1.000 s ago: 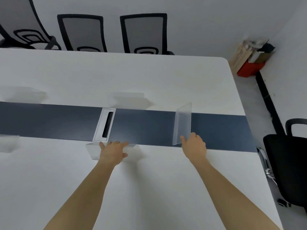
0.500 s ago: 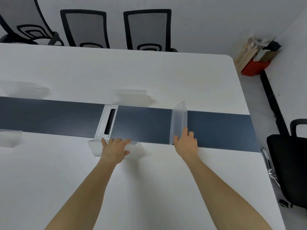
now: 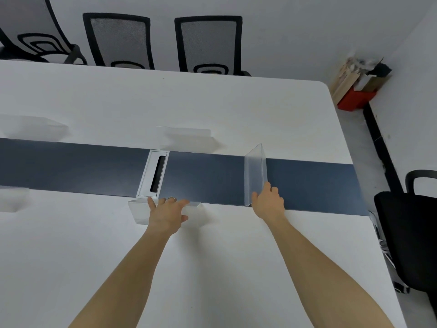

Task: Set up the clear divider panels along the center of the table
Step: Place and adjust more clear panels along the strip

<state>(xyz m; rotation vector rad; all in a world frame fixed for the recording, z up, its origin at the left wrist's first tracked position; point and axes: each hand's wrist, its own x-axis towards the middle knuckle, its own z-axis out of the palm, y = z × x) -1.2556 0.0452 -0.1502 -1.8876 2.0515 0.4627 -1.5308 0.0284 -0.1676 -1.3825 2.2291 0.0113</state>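
A clear divider panel (image 3: 255, 174) stands upright across the dark blue centre strip (image 3: 82, 166) of the white table (image 3: 212, 102). My right hand (image 3: 268, 201) grips its near edge. My left hand (image 3: 166, 210) rests flat, fingers spread, on a second clear panel (image 3: 139, 210) lying at the strip's near edge. A third clear panel (image 3: 189, 137) lies on the far side of the strip. Two more lie at the left, one beyond the strip (image 3: 33, 127) and one on its near side (image 3: 11, 200).
A silver cable port (image 3: 155, 175) is set into the strip, just beyond my left hand. Three mesh office chairs (image 3: 208, 43) line the table's far side. A black chair (image 3: 409, 223) stands at the right end. Boxes and a red bin (image 3: 357, 86) fill the corner.
My right hand has slid the upright panel slightly left and turned it squarer across the strip. My left hand has stayed on the flat panel.
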